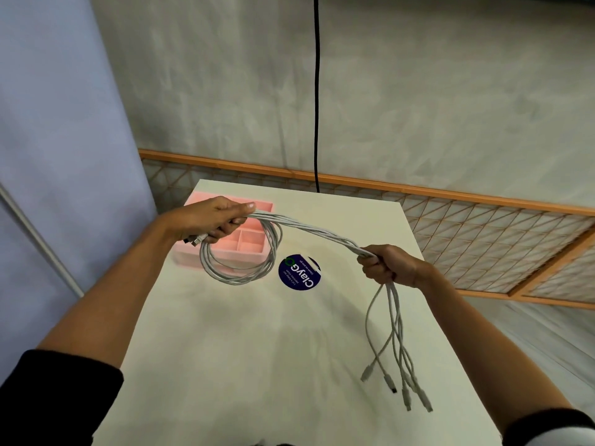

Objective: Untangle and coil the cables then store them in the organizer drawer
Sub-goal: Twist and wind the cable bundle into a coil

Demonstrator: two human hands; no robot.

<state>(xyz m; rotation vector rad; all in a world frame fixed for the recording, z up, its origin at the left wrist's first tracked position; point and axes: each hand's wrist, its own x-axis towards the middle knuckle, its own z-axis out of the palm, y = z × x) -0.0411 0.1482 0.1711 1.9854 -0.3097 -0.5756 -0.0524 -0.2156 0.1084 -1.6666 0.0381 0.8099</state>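
Note:
A bundle of several white cables stretches between both hands above the white table. My left hand grips one end of the bundle, where a coiled loop hangs down over the pink organizer drawer. My right hand is closed around the bundle further along. Below that hand the loose ends with their plugs dangle over the table's right side. The organizer has several compartments and is partly hidden by my left hand and the loop.
A round dark blue sticker lies on the table between my hands. A black cord hangs straight down behind the table's far edge. A wooden lattice panel stands to the right, a pale blue curtain to the left.

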